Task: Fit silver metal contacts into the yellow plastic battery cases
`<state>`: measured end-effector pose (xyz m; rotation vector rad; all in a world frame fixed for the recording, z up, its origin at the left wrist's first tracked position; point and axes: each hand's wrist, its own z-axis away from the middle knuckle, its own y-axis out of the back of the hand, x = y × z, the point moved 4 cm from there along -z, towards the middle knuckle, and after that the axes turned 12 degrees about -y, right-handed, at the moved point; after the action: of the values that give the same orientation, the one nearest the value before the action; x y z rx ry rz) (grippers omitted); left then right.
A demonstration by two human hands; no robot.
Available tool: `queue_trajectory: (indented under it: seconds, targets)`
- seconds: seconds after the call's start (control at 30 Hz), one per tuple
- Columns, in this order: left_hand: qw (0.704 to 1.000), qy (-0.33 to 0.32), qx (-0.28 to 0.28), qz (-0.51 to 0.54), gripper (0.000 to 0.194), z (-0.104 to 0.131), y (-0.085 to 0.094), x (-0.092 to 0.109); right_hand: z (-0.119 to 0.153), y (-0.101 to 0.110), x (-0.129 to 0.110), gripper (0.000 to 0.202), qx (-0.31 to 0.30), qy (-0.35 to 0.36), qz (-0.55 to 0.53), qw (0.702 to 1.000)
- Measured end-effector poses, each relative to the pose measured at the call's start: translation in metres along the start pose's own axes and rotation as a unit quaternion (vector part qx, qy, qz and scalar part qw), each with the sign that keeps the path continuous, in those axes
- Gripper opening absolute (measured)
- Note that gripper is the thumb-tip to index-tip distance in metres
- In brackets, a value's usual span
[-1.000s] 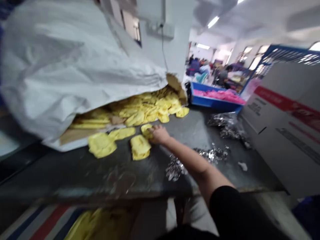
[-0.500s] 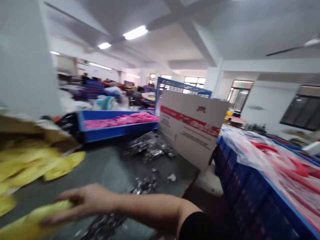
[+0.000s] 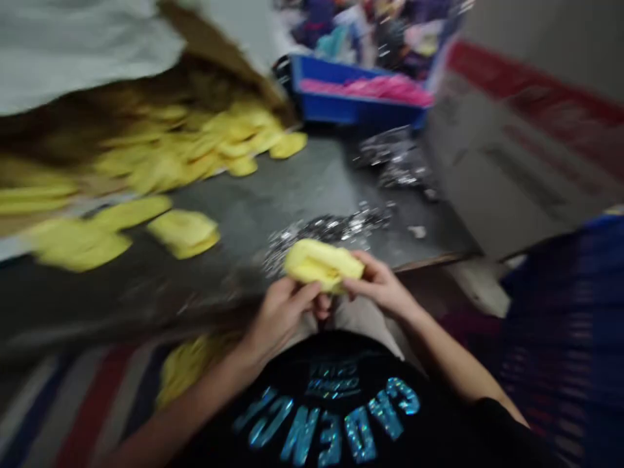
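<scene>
Both of my hands hold one soft yellow oval piece [image 3: 322, 263], which has a slit-like opening in its face; blur hides its exact kind. My left hand [image 3: 287, 305] pinches its near left edge, thumb on top. My right hand [image 3: 377, 283] grips its right end with thumb and fingers. The piece is held over the table's front edge, in front of my body. Just behind it lies a pile of small shiny silver parts [image 3: 336, 227]. To the left, a similar yellow piece [image 3: 185, 233] lies by itself on the dark table [image 3: 273, 188].
At left, an opened carton [image 3: 214, 45] spills many yellow pieces [image 3: 195, 149]. A blue bin [image 3: 361, 114] with pink pieces stands at the back. Near it is a clear bag of silver parts [image 3: 394, 156]. A large printed carton [image 3: 526, 143] and a blue crate [image 3: 550, 344] stand right.
My view has tilted down and turned left. My right hand, earlier reaching left to a yellow piece on the table, is now before my body, holding a yellow piece together with my left hand.
</scene>
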<state>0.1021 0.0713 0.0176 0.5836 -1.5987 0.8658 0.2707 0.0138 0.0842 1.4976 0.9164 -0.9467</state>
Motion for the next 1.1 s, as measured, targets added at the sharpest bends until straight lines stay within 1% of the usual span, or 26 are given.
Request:
queue_trajectory:
  seconds: [0.03,0.1,0.17,0.27,0.33,0.4,0.47,0.53,0.6,0.7,0.77,0.83,0.93,1.03,1.1]
  targets:
    - [0.999,0.015,0.034,0.008,0.046,0.017,0.009,-0.007,-0.001,-0.01,0.014,0.066,-0.035,-0.007,-0.036,0.999]
    - [0.996,0.029,0.078,0.03,0.056,0.036,0.019,-0.014,-0.002,-0.03,0.041,0.063,-0.08,-0.032,-0.109,0.99]
    - [0.993,0.032,0.101,0.049,0.055,0.042,0.023,-0.017,0.001,-0.042,0.063,0.059,-0.092,-0.074,-0.187,0.975]
    - [0.992,0.033,0.102,0.072,0.051,0.045,0.021,-0.015,0.008,-0.042,0.082,0.059,-0.089,-0.135,-0.275,0.948]
    - [0.991,0.032,0.097,0.082,0.05,0.048,0.023,-0.014,0.01,-0.04,0.086,0.059,-0.089,-0.159,-0.304,0.935]
    - [0.991,0.028,0.099,0.086,0.054,0.051,0.029,-0.013,0.01,-0.04,0.087,0.058,-0.093,-0.176,-0.318,0.927]
    - [0.989,0.023,0.113,0.09,0.065,0.053,0.038,-0.011,0.009,-0.041,0.086,0.056,-0.117,-0.187,-0.318,0.922]
    - [0.988,0.026,0.121,0.094,0.08,0.052,0.047,-0.01,0.008,-0.042,0.085,0.053,-0.156,-0.189,-0.301,0.922]
    - [0.987,0.049,0.107,0.105,0.089,0.051,0.051,-0.011,0.007,-0.042,0.086,0.052,-0.193,-0.188,-0.272,0.924]
    - [0.986,0.084,0.062,0.129,0.083,0.049,0.047,-0.017,0.006,-0.038,0.089,0.061,-0.216,-0.198,-0.248,0.923]
    - [0.986,0.084,0.05,0.134,0.075,0.049,0.044,-0.02,0.005,-0.036,0.091,0.068,-0.215,-0.204,-0.247,0.923]
    - [0.987,0.074,0.067,0.13,0.071,0.05,0.043,-0.023,0.004,-0.034,0.093,0.07,-0.204,-0.197,-0.24,0.928]
    - [0.984,0.066,0.109,0.124,0.072,0.051,0.044,-0.024,0.004,-0.031,0.097,0.067,-0.169,-0.183,-0.232,0.94]
    - [0.981,0.078,0.12,0.132,0.072,0.053,0.045,-0.023,0.009,-0.031,0.102,0.059,-0.141,-0.193,-0.246,0.939]
    - [0.979,0.095,0.121,0.136,0.07,0.055,0.046,-0.023,0.013,-0.034,0.105,0.056,-0.145,-0.201,-0.259,0.934]
